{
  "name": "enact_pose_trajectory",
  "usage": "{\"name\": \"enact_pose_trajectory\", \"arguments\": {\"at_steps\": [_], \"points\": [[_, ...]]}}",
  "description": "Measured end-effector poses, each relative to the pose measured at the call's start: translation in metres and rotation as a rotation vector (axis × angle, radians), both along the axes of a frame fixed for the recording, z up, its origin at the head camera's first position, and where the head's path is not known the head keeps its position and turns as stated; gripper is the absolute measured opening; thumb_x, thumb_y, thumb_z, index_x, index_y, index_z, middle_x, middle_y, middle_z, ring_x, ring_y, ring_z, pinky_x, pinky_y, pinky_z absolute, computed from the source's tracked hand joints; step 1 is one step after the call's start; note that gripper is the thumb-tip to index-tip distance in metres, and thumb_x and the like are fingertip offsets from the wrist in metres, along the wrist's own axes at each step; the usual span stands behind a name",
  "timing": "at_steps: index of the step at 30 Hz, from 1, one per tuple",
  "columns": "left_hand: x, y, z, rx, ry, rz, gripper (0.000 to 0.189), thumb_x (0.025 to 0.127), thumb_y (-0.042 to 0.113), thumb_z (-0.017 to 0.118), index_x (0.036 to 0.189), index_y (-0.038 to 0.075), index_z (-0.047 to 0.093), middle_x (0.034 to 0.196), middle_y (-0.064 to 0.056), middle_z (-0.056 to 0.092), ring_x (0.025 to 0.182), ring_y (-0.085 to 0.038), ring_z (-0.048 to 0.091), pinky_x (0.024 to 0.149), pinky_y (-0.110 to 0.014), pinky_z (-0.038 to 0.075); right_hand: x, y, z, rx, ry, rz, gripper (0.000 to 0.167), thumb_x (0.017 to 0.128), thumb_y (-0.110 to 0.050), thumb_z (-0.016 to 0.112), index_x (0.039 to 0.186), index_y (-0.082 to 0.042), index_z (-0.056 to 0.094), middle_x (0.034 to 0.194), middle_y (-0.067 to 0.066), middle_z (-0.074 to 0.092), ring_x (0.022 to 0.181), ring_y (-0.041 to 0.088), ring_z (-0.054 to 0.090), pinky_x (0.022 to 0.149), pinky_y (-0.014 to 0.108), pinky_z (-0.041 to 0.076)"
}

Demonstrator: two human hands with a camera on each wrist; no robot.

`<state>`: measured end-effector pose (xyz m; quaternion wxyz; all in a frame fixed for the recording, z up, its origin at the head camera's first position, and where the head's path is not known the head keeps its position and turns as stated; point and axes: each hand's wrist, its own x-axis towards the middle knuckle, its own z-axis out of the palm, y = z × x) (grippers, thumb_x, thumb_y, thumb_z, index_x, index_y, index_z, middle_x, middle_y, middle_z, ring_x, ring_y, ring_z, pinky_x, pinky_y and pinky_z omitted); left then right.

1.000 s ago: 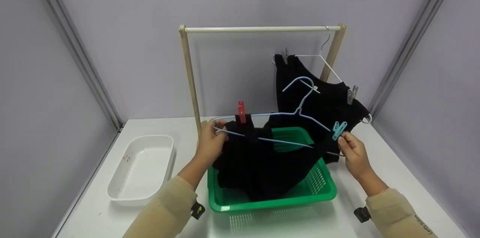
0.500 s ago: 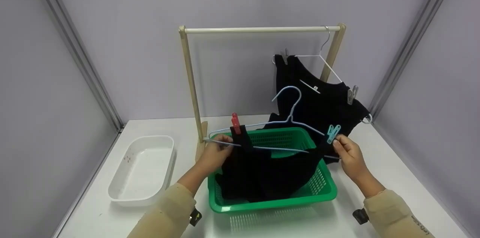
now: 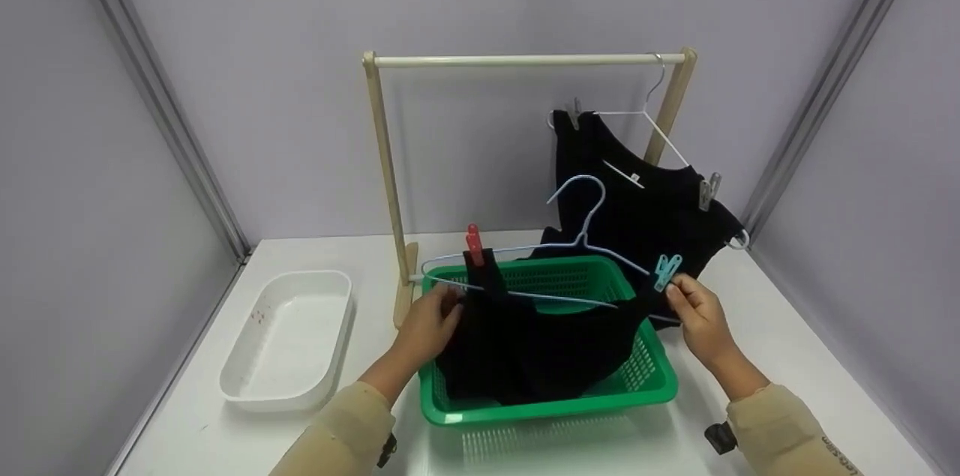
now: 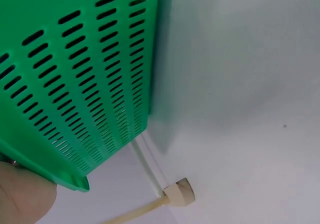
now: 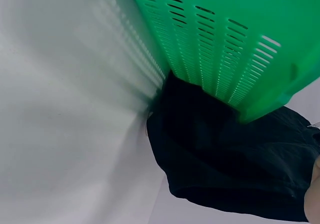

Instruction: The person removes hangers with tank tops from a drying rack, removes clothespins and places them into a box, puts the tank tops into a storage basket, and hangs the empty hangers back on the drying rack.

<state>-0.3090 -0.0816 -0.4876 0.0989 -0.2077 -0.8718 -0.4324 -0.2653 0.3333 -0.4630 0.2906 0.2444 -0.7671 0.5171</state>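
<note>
A black sleeveless top [image 3: 555, 348] hangs into the green basket [image 3: 547, 414] from a light-blue hanger [image 3: 587, 236]. A red clothespin [image 3: 474, 243] fixes its left strap, and a teal clothespin [image 3: 666, 272] its right strap. My left hand [image 3: 424, 326] pinches the top's left edge just below the hanger's lower bar, at the basket's left rim. With thumb and fingers, my right hand [image 3: 701, 317] grips the hanger's right end beside the teal clothespin. In the wrist views, only a bit of the left hand [image 4: 22, 196] and right hand [image 5: 314, 196] shows at the edges.
Behind the basket stands a drying rack [image 3: 525, 61] with wooden legs. From its right end hangs another black top [image 3: 652, 221] on a white hanger [image 3: 664, 133], held by grey clothespins [image 3: 709, 192]. A white tray [image 3: 289, 341] sits at the left.
The hanger and top have come down and slightly left, lower into the basket. My left hand has gone from the hanger's left end to the top's edge; my right hand keeps its grip.
</note>
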Motion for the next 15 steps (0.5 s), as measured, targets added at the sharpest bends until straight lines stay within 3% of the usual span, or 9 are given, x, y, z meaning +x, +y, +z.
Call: {"name": "enact_pose_trajectory", "arguments": {"at_steps": [15], "points": [[-0.0057,-0.0019,-0.0042,-0.007,0.045,0.005,0.016,0.1,0.011,0.06,0.116,0.009,0.061,0.107,-0.004,0.067,0.098,-0.016,0.064,0.088,-0.037,0.055,0.0015,-0.0017,-0.0043,-0.023,-0.015,0.002,0.023,0.096,0.019,0.04,0.078,0.007,0.046,0.061,0.002,0.035,0.052,0.012,0.031,0.049,0.029,0.029]]}}
